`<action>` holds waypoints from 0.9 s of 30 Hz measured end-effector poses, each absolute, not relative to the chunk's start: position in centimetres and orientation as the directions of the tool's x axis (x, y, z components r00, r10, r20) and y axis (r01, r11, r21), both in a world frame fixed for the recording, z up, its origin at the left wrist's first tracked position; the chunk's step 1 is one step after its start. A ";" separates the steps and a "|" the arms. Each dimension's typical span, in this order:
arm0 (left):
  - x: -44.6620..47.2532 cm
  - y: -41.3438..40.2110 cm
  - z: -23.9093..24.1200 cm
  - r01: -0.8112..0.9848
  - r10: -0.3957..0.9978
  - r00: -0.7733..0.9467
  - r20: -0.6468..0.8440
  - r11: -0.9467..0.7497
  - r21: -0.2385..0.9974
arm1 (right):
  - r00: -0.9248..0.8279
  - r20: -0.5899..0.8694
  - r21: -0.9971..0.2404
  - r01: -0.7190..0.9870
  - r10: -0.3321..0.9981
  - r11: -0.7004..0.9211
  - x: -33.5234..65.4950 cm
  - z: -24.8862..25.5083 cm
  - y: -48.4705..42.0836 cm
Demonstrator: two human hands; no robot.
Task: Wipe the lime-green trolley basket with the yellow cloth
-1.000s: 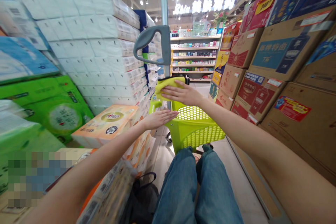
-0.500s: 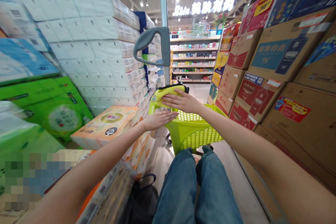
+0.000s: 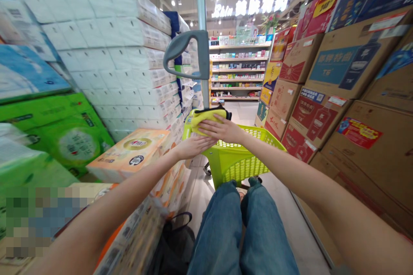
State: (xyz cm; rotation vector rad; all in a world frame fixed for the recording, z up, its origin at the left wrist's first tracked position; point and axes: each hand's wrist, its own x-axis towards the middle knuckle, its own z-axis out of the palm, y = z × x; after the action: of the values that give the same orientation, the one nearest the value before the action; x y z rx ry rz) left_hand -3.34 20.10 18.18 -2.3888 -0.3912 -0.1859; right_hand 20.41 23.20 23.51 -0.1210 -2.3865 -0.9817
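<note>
A lime-green shopping basket cart [image 3: 214, 167] stands just ahead of my knees, with a metal pole [image 3: 200, 0] and a grey loop handle [image 3: 206, 56] rising from its far side. Over its left rear corner lies a yellow cloth [image 3: 201, 117] with a dark edge. My right hand [image 3: 222, 129] presses flat on that cloth, fingers stretched to the left. Just below it, my left hand [image 3: 195, 146] rests along the cart's near rim, fingers straight and together. Its fingertips lie close to my right hand; whether they touch the cloth I cannot tell.
White tissue packs [image 3: 106, 56] are stacked high on the left, with an orange-topped pack [image 3: 129, 152] lower down. Printed cartons [image 3: 335, 68] wall the right side. Between them runs the aisle floor [image 3: 238, 111] toward stocked shelves [image 3: 238, 68]. A black bag [image 3: 176, 240] sits lower left.
My right hand has slid slightly down toward me on the cart's corner, and more of the yellow cloth shows beyond it. My left hand stays almost where it was, now nearly meeting the right.
</note>
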 end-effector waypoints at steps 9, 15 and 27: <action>-3.1 19.4 19.0 0.305 0.218 0.952 0.213 -0.663 -0.684 | -0.789 0.609 0.574 0.368 -0.082 0.731 20.3 31.4 23.5; -3.1 19.5 18.8 0.320 0.244 0.947 0.209 -0.672 -0.667 | -0.779 0.623 0.550 0.370 -0.073 0.748 19.8 29.1 23.2; -3.2 19.8 18.9 0.306 0.201 0.951 0.233 -0.699 -0.646 | -0.833 0.551 0.576 0.341 -0.045 0.743 20.6 30.2 23.4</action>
State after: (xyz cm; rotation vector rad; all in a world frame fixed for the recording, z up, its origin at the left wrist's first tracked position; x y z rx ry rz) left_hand -3.22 19.75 18.86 -2.3658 -0.3549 -0.1871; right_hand 20.61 23.38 30.18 -0.2225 -2.3948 -0.9360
